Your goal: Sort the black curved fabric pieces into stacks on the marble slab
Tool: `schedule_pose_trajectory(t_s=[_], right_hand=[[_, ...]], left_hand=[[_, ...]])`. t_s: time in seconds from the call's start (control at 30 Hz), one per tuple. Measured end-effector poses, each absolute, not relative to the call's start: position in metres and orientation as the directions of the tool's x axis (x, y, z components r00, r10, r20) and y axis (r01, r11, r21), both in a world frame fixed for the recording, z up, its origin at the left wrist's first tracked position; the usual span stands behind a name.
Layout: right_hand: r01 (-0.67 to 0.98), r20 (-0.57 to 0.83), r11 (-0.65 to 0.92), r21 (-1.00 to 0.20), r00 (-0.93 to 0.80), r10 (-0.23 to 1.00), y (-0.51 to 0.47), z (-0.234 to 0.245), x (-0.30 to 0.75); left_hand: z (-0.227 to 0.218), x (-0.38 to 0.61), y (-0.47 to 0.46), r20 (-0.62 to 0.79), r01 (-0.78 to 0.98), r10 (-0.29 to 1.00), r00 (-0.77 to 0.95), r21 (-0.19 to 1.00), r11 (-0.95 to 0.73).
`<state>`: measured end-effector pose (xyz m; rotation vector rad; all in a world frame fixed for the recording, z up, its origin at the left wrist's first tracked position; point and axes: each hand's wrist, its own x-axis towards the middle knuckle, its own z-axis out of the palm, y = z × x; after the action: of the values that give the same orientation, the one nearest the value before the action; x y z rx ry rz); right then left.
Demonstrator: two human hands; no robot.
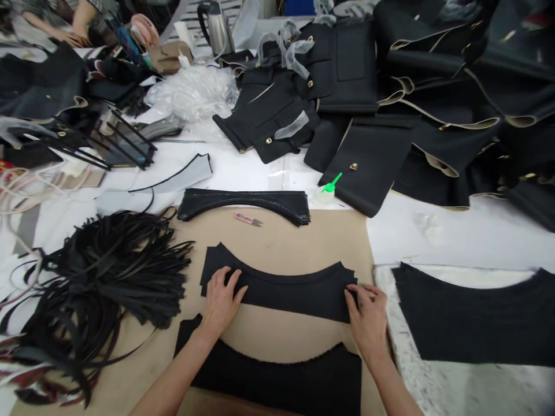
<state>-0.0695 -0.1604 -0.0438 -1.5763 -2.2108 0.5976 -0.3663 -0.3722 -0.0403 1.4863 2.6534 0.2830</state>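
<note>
A curved black fabric piece (286, 292) lies on brown board, its concave edge facing away from me. My left hand (222, 303) rests on its left part with fingers spread. At its right end, my right hand (368, 315) pinches the corner between thumb and fingers. Closer to me is a larger black curved piece (281, 381), partly covered by my left forearm. Beyond the worked piece sit a pink thread snipper (248, 219) and a stack of narrow curved black strips (243, 205).
Tangled black strips (125, 271) heap at the left. Another black piece (477, 318) covers part of a pale slab at right. Black bag panels (347, 69) pile up behind, near a small pot with a green brush (332, 186). Someone's hands (73, 34) show at far left.
</note>
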Motion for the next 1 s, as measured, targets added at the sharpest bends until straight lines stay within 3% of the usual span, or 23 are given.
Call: schedule_pose_trajectory(t_s=[0.07,0.17,0.23,0.3,0.4,0.47,0.53,0.63,0.67,0.87,1.0], right_hand=[[0.836,0.103,0.394,-0.382,-0.384,0.917,-0.167,-0.039,-0.073],[0.819,0.039,0.502,-0.278,-0.513,0.858,-0.174,-0.034,-0.076],[0.814,-0.008,0.510,-0.277,-0.533,0.846,-0.175,-0.032,-0.076],[0.826,0.013,0.481,-0.294,-0.500,0.866,-0.177,-0.030,-0.077],[0.734,0.030,0.487,-0.474,-0.539,0.842,-0.198,-0.020,-0.093],[0.570,-0.058,0.484,-0.664,-0.685,0.727,-0.234,-0.005,-0.119],[0.398,-0.159,0.474,-0.786,-0.870,0.467,-0.287,0.011,-0.155],[0.281,-0.273,0.654,-0.702,-0.955,0.117,-0.375,0.026,-0.216],[0.264,-0.285,0.683,-0.681,-0.955,0.085,-0.400,0.028,-0.235],[0.360,-0.345,0.763,-0.537,-0.919,0.191,-0.469,0.008,-0.297],[0.372,-0.359,0.761,-0.531,-0.913,0.196,-0.466,-0.001,-0.300]], left_hand=[[-0.041,-0.365,-0.373,0.005,0.832,0.851,-0.526,0.211,0.513],[-0.039,-0.363,-0.372,0.006,0.805,0.835,-0.550,0.270,0.528],[-0.034,-0.363,-0.371,0.009,0.765,0.818,-0.575,0.361,0.533],[-0.027,-0.368,-0.373,0.001,0.660,0.775,-0.631,0.525,0.537],[-0.014,-0.383,-0.390,-0.024,0.434,0.639,-0.769,0.715,0.549],[-0.005,-0.394,-0.415,-0.029,0.336,0.528,-0.849,0.741,0.581],[0.001,-0.400,-0.446,-0.038,0.247,0.412,-0.910,0.750,0.613],[0.004,-0.396,-0.498,-0.095,0.092,0.263,-0.960,0.780,0.619],[0.004,-0.391,-0.514,-0.123,0.044,0.227,-0.966,0.789,0.613],[0.004,-0.361,-0.579,-0.282,-0.193,0.092,-0.955,0.826,0.530],[0.006,-0.363,-0.589,-0.353,-0.290,0.060,-0.933,0.842,0.454]])
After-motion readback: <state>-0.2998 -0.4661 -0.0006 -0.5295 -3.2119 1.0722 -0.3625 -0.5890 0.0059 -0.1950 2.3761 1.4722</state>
